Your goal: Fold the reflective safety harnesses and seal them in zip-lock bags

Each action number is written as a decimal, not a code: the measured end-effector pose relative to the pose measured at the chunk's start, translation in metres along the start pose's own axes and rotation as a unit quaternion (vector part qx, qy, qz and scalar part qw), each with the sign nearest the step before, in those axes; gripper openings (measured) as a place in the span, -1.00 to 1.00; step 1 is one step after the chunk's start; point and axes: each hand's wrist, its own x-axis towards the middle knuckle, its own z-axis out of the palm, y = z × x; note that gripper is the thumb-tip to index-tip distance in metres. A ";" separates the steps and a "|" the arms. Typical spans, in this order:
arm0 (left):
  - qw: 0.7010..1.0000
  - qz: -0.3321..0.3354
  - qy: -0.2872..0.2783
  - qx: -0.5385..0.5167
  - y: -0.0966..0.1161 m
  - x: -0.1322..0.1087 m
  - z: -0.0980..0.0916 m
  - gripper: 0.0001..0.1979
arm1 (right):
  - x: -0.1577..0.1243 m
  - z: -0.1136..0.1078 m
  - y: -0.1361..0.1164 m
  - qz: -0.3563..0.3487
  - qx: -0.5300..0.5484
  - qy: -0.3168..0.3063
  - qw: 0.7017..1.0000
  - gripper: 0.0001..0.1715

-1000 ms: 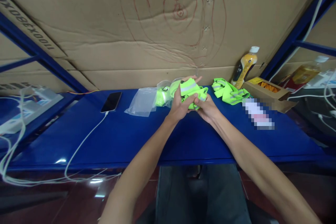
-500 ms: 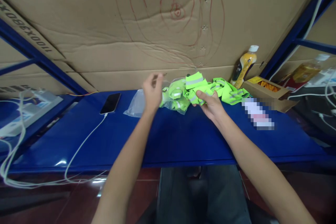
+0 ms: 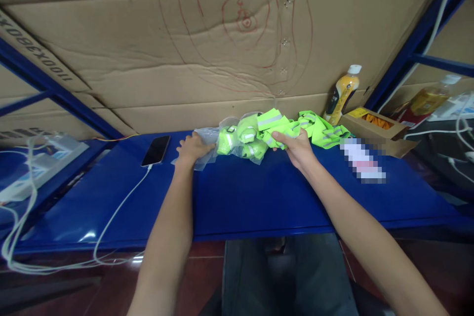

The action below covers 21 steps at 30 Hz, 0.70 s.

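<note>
My right hand (image 3: 295, 146) is closed around a folded neon-green reflective strap (image 3: 271, 119) with grey stripes, its thumb pressed on top. My left hand (image 3: 193, 148) rests with fingers spread on a clear plastic bag (image 3: 204, 162). Between the hands lie several rolled neon-green bundles (image 3: 247, 131) in clear plastic. Another loose length of green reflective strap (image 3: 321, 130) sits just right of my right hand. What lies under my left palm is hidden.
A black phone (image 3: 156, 150) on a white cable lies to the left. At the right stand a yellow bottle (image 3: 343, 95) and an open cardboard box (image 3: 385, 133) with orange contents. Cardboard (image 3: 185, 79) walls the back of the blue shelf (image 3: 255, 202).
My left hand has moved left and down onto the plastic bag, its fingers spreading. My right hand keeps the reflective strap, slightly lower.
</note>
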 end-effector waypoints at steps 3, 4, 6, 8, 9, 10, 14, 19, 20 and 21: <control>0.998 0.012 0.064 0.006 -0.001 -0.009 -0.006 -0.22 | -0.002 0.001 -0.002 0.009 -0.009 0.000 1.000 -0.36; 0.995 0.018 0.096 0.007 -0.001 -0.013 -0.009 -0.24 | -0.003 0.001 -0.003 0.012 -0.015 0.000 1.000 -0.37; 0.984 0.042 0.170 -0.007 0.001 -0.020 -0.017 -0.23 | -0.003 -0.002 -0.006 0.012 -0.034 -0.009 0.999 -0.39; 0.963 0.099 0.245 -0.046 0.007 -0.028 -0.027 -0.19 | -0.002 -0.008 -0.010 0.002 -0.055 -0.027 0.998 -0.40; 0.948 0.145 0.273 -0.072 0.012 -0.032 -0.031 -0.17 | 0.000 -0.012 -0.012 -0.007 -0.063 -0.034 0.997 -0.40; 0.930 0.201 0.292 -0.099 0.017 -0.037 -0.034 -0.15 | 0.001 -0.016 -0.014 -0.016 -0.069 -0.037 0.997 -0.38; 0.840 0.420 0.308 -0.153 0.045 -0.057 -0.037 -0.03 | 0.006 -0.033 -0.019 -0.036 -0.082 -0.021 0.996 -0.34; 0.805 0.509 0.279 -0.126 0.075 -0.081 -0.024 0.07 | 0.008 -0.045 -0.022 -0.074 -0.155 -0.025 0.985 -0.33; 0.805 0.513 0.272 -0.119 0.078 -0.084 -0.022 0.07 | 0.008 -0.046 -0.023 -0.091 -0.183 -0.029 0.979 -0.33; 0.807 0.516 0.267 -0.111 0.081 -0.087 -0.020 0.08 | 0.008 -0.046 -0.023 -0.109 -0.211 -0.034 0.971 -0.34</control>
